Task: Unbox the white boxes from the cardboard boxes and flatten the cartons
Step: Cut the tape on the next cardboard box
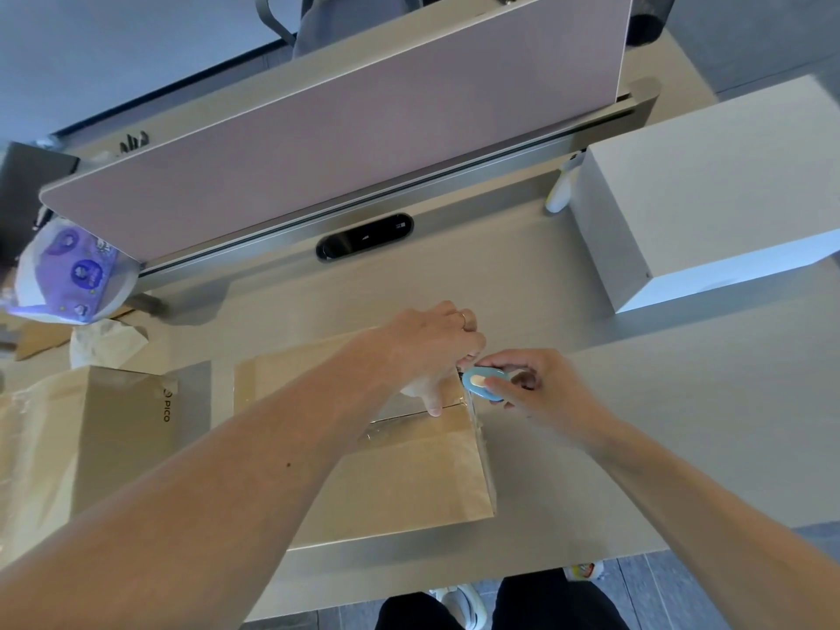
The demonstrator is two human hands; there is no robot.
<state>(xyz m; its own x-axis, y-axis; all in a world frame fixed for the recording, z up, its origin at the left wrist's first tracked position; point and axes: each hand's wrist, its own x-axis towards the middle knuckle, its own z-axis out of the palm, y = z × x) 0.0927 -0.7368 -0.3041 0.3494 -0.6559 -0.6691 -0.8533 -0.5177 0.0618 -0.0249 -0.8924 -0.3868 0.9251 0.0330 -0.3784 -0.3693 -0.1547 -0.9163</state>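
You are at the cutting step. The cardboard box (400,484) right in front of you is taped shut along its top seam (391,418), with nothing unpacked from it yet. Your left hand (427,347) steadies it, thumb pressed on the seam and fingers bent over the far right corner. Your right hand (545,395) pinches the blue cutter (482,383) between thumb and fingertips at that same corner, just beside your left fingers. Next, I judge, the blade must run along the tape, shallow and clear of your thumb. Farther right, a white box (709,197) stands on the desk.
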